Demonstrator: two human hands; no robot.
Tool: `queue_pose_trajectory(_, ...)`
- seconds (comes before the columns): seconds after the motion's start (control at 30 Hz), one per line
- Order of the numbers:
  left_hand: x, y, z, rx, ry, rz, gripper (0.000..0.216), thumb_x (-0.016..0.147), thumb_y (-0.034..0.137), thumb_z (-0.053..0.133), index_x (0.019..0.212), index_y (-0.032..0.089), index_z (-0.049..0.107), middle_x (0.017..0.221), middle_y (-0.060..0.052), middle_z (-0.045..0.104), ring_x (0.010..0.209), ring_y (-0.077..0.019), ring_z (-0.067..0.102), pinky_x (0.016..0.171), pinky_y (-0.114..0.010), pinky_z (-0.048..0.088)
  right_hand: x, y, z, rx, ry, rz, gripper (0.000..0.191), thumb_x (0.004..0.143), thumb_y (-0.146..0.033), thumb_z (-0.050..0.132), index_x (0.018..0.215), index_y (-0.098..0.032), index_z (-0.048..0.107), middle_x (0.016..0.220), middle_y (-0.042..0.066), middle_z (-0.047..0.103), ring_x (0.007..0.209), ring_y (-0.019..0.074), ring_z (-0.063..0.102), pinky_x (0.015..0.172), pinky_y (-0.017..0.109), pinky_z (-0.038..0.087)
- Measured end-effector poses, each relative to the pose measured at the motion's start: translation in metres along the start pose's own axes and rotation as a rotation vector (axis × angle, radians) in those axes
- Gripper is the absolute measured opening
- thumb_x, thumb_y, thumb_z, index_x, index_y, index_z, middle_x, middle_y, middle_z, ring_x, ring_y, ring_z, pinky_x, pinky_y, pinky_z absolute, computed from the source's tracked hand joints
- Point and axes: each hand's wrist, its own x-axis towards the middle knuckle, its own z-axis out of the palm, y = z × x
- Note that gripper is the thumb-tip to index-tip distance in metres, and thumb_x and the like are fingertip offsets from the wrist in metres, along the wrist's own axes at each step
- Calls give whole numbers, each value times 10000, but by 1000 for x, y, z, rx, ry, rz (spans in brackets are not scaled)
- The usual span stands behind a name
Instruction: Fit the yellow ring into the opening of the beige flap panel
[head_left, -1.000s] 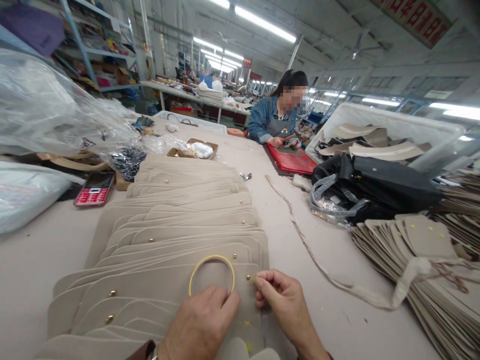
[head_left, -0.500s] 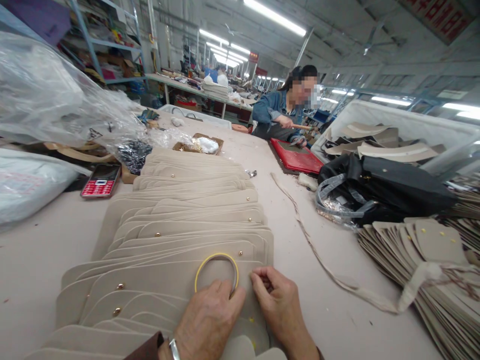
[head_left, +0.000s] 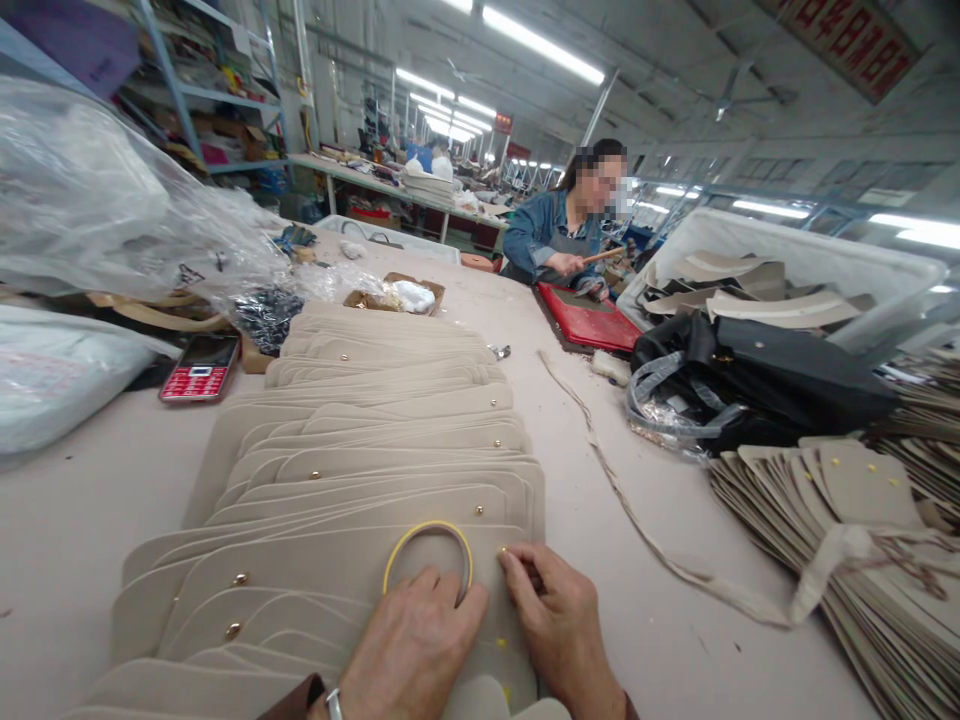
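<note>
Overlapping beige panels (head_left: 322,560), several with small gold studs (head_left: 240,579), lie in a long row before me. My left hand (head_left: 420,640) rests on the near panels, its fingers closed on a narrow roll of yellow tape (head_left: 429,527) that stands tilted up. Beside it, my right hand (head_left: 559,620) is closed in a pinch near the right end of a panel, with a tiny yellow piece at the fingertips. Small yellow marks (head_left: 502,643) show on the panel between my hands. Part of the tape roll is hidden behind my left fingers.
On the left are a red phone (head_left: 201,370) and plastic bags (head_left: 112,200). A fabric strip (head_left: 611,465), a black bag (head_left: 780,380) and tied panels (head_left: 817,500) lie right. Beyond, a person (head_left: 555,230) holds a wooden-handled tool over a red pad (head_left: 592,318).
My view has shifted slightly. A tiny yellow piece now shows at my right fingertips, which stay near the panel's end. The left hand keeps hold of the tape roll.
</note>
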Motion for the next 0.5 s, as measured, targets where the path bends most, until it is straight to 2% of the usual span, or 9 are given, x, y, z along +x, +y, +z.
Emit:
queue_pose_trajectory(0.2,-5,-4,-8,-92,-39,72,297,762,-53,450,889,203,530,838,-30,637,717,-213,609,625,-316,527,13,-11,-2,-57,-55,108,158,839,-197,552,718,-182,654,591,-20,587,531,111,536,539,201,405)
queue_pose_trajectory(0.27,-6,-9,-9,-122,-17,101,273,773,-47,470,869,202,527,828,-16,630,692,-188,603,617,-286,512,13,-13,-7,-66,-116,130,150,810,-169,563,692,-181,655,575,-24,586,528,110,529,537,199,395)
queue_pose_trajectory(0.43,-8,-23,-9,-148,143,100,242,825,-24,487,873,208,535,758,11,614,641,-176,619,550,-257,496,2,-12,-24,49,-469,234,157,773,-146,599,657,-183,698,544,-25,633,499,103,551,475,177,360)
queue_pose_trajectory(0.5,-9,-28,-9,-169,252,133,227,884,18,453,979,205,540,739,15,620,626,-171,631,542,-249,506,0,-12,-29,108,-487,267,153,780,-161,609,668,-184,712,565,-19,652,516,107,569,472,176,366)
